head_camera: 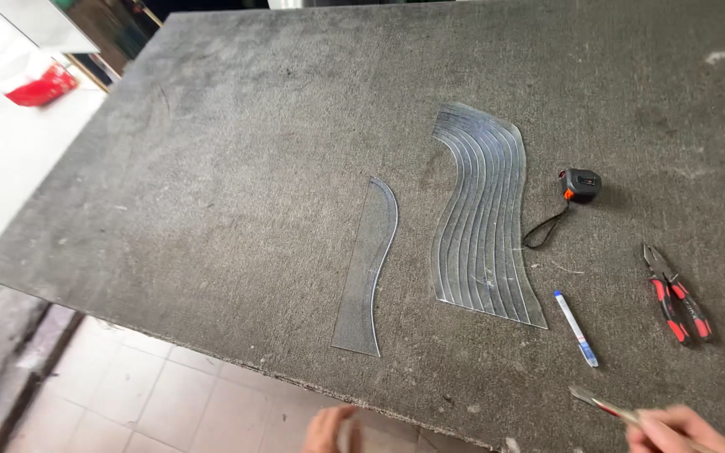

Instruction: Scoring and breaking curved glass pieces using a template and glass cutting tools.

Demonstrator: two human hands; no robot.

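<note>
A wide wavy sheet of clear glass (482, 222) scored with several curved lines lies on the grey carpeted table (237, 168). To its left lies a narrow curved glass strip (368, 268), apart from the sheet. My right hand (680, 429) at the bottom right edge grips a slim metal tool with a red band (602, 405), its tip pointing up-left over the table. My left hand (329, 429) shows only partly at the bottom edge, below the table's front edge; I cannot tell what it holds.
A black and orange tape measure (580, 184) with a wrist loop lies right of the sheet. A white and blue marker pen (576, 329) and red-handled pliers (675, 295) lie further right. Tiled floor (119, 394) shows below the table's front edge; a red object (41, 86) sits far left.
</note>
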